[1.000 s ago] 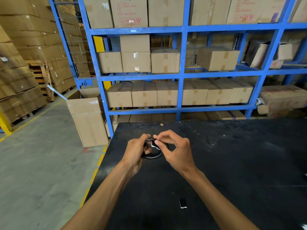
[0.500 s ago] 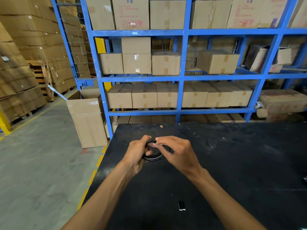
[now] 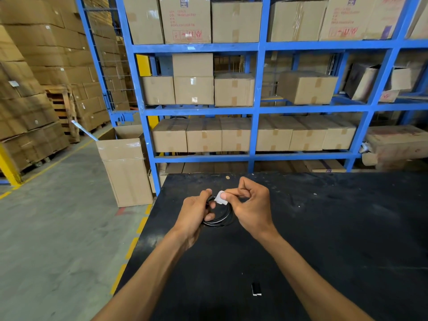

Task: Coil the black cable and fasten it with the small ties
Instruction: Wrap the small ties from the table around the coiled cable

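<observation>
A small coil of black cable (image 3: 222,218) is held just above the black table (image 3: 335,239) near its far left edge. My left hand (image 3: 196,212) grips the coil's left side, fingers curled through the loop. My right hand (image 3: 251,205) pinches a small white tie piece (image 3: 220,197) between thumb and forefinger at the top of the coil. Another small black tie with a white end (image 3: 256,289) lies on the table close to me, between my forearms.
Blue racking (image 3: 256,110) full of cardboard boxes stands right behind the table. An open tall carton (image 3: 126,167) sits on the concrete floor by the table's left corner. Stacked boxes on pallets (image 3: 34,100) fill the far left.
My right hand has lifted slightly and now shows a white tie piece pinched at the coil's top. The left hand keeps its grip on the coil.
</observation>
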